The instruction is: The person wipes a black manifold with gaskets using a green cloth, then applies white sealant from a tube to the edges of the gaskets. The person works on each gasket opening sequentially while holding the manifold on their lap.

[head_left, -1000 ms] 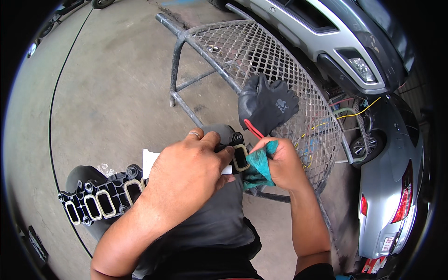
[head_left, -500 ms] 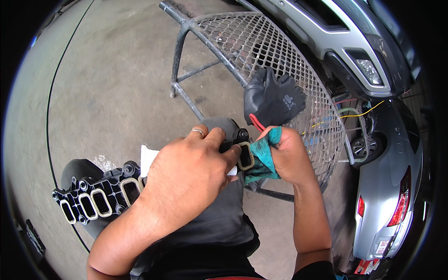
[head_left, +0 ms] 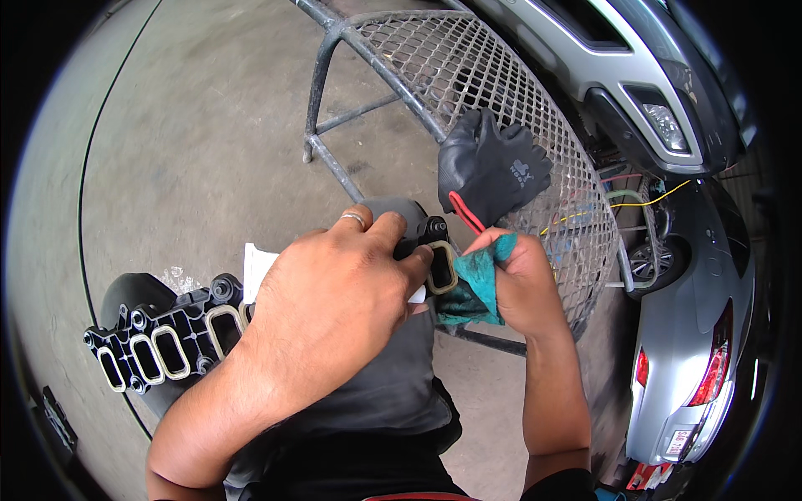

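Observation:
A black intake manifold (head_left: 190, 333) lies across my thighs, with pale gaskets around its oval ports. My left hand (head_left: 338, 292) is closed over its right part, thumb beside the end port's gasket (head_left: 442, 268). A white tube (head_left: 257, 269) shows at both sides of this hand, held under the palm; its middle is hidden. My right hand (head_left: 526, 284) grips a teal cloth (head_left: 478, 284) bunched against that right end port.
A metal stand with a mesh top (head_left: 418, 63) is in front of me, with a black glove (head_left: 497, 159) with red trim on it. Two cars stand at the right, one a silver car (head_left: 693, 334). A yellow cable (head_left: 652, 202) runs behind the mesh.
The manifold's left end and my left hand have shifted slightly left in view. The right hand and cloth have drawn slightly right. Both holds stay the same.

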`<control>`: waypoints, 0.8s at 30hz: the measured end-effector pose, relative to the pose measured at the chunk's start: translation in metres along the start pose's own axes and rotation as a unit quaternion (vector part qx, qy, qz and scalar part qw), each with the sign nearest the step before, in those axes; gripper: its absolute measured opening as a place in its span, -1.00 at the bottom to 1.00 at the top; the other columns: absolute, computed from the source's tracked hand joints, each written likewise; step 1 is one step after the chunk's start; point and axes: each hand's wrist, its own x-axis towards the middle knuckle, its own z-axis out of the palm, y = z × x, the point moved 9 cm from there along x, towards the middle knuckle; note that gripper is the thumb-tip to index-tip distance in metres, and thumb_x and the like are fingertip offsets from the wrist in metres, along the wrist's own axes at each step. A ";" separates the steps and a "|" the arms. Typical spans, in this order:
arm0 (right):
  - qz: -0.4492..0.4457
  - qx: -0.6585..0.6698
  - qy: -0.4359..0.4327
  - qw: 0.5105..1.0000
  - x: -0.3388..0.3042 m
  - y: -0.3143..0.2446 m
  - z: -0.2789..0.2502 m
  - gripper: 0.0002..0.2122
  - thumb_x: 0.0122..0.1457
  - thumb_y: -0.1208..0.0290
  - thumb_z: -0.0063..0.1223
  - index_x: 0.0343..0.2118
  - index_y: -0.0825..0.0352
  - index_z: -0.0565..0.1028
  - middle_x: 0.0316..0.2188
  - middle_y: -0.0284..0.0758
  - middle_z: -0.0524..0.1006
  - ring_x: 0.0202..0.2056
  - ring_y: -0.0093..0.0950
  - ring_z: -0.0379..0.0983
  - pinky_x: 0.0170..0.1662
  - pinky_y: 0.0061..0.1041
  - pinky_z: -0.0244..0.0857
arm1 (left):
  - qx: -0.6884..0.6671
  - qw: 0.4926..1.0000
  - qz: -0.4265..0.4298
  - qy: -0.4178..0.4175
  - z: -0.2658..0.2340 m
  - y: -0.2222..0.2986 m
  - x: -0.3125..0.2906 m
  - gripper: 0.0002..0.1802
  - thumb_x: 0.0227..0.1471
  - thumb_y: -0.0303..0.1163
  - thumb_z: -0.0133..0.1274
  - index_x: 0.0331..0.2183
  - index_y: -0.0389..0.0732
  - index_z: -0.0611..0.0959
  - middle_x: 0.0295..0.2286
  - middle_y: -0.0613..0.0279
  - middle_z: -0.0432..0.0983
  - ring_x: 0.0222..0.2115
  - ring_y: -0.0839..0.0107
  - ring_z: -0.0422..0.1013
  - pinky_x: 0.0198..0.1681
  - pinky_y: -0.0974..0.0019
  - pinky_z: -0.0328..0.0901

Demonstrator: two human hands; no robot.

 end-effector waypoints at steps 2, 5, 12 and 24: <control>-0.011 -0.016 0.000 1.000 0.005 -0.002 0.002 -0.92 0.27 0.60 0.17 -0.39 0.40 0.59 -0.53 -0.49 0.56 -0.50 -0.76 0.40 -0.45 -0.66 0.26 | 0.017 0.999 0.021 0.023 -0.003 0.003 0.001 -0.66 0.08 -0.21 0.22 -0.11 -0.12 0.76 -0.28 0.18 0.50 -0.17 0.21 0.53 -0.25 0.22 0.53; -0.007 -0.029 -0.013 0.999 0.010 -0.003 0.004 -0.91 0.26 0.63 0.13 -0.41 0.41 0.59 -0.54 -0.49 0.56 -0.50 -0.77 0.40 -0.46 -0.64 0.26 | 0.012 1.000 -0.008 -0.006 0.003 -0.001 0.000 -0.48 -0.04 -0.16 0.36 0.00 -0.05 0.76 -0.19 0.26 0.55 -0.15 0.22 0.48 -0.17 0.20 0.49; 0.027 0.027 -0.029 0.999 0.011 0.004 0.005 -0.89 0.28 0.60 0.13 -0.41 0.38 0.60 -0.54 -0.50 0.56 -0.51 -0.77 0.41 -0.47 -0.65 0.27 | 0.013 1.000 -0.007 -0.011 0.003 -0.001 0.000 -0.49 -0.04 -0.17 0.36 0.00 -0.06 0.76 -0.18 0.25 0.55 -0.15 0.23 0.48 -0.16 0.20 0.49; 0.053 0.041 -0.051 0.996 0.014 0.012 0.006 -0.86 0.29 0.52 0.18 -0.44 0.36 0.58 -0.57 -0.51 0.53 -0.55 -0.77 0.38 -0.50 -0.65 0.24 | 0.016 0.999 0.027 0.019 0.001 0.002 0.000 -0.69 0.10 -0.30 0.17 -0.12 -0.18 0.75 -0.29 0.16 0.50 -0.19 0.20 0.53 -0.28 0.23 0.52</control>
